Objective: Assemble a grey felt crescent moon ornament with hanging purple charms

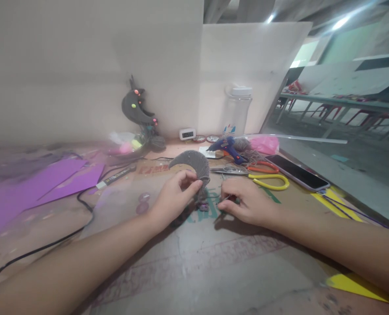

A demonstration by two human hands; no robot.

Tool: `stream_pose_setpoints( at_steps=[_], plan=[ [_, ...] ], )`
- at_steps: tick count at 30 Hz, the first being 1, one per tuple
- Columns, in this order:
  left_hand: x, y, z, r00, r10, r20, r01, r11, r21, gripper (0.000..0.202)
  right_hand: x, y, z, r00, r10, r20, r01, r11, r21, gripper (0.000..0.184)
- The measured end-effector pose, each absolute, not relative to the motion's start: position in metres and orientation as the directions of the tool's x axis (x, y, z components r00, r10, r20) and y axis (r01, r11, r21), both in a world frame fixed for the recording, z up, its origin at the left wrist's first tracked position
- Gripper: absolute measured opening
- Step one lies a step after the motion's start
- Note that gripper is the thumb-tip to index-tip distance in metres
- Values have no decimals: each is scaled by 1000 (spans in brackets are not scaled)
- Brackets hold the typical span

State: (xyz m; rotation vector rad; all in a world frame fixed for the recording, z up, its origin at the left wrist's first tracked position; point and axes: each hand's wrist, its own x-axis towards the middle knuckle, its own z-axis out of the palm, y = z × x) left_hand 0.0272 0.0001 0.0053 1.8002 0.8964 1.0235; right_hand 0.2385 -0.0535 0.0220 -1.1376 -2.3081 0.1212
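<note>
My left hand (176, 194) is closed in a pinch on the lower end of a grey yarn-wrapped crescent (192, 162), holding it upright above the cardboard-covered table (214, 262). My right hand (245, 201) rests on the table just to the right, fingers pinched on something thin that I cannot make out, close to a small purple piece (203, 206) under the crescent.
Yellow-handled scissors (266, 179), orange-handled scissors (263, 166), a blue glue gun (228, 148) and a phone (296, 172) lie behind my right hand. A finished grey crescent figure (136, 107), a small clock (187, 133) and a clear bottle (238, 111) stand at the wall. Purple sheets (50, 183) and a black cable (83, 205) lie left.
</note>
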Motion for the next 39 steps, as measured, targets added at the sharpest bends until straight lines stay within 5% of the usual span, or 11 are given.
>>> stream_pose_setpoints(
  at_steps=[9, 14, 17, 23, 34, 39],
  plan=[
    [28, 1, 4, 409, 865, 289, 139, -372, 918, 17, 234, -52, 19, -423, 794, 436, 786, 561, -259, 37],
    [28, 1, 6, 409, 863, 296, 159, -387, 909, 17, 234, -54, 16, -471, 756, 455, 722, 626, -294, 7],
    [27, 1, 5, 414, 859, 300, 148, -389, 909, 18, 234, -55, 17, -467, 735, 492, 681, 654, -331, 21],
    [28, -1, 6, 426, 854, 297, 163, -396, 904, 17, 232, -50, 18, -179, 838, 515, 680, 484, -550, 18],
    [28, -13, 19, 463, 824, 327, 270, -483, 833, 12, 226, -46, 25, -93, 952, 293, 630, 283, -723, 40],
    [28, -12, 19, 465, 820, 332, 294, -497, 817, 13, 225, -45, 23, -116, 962, 246, 578, 267, -771, 17]
  ],
)
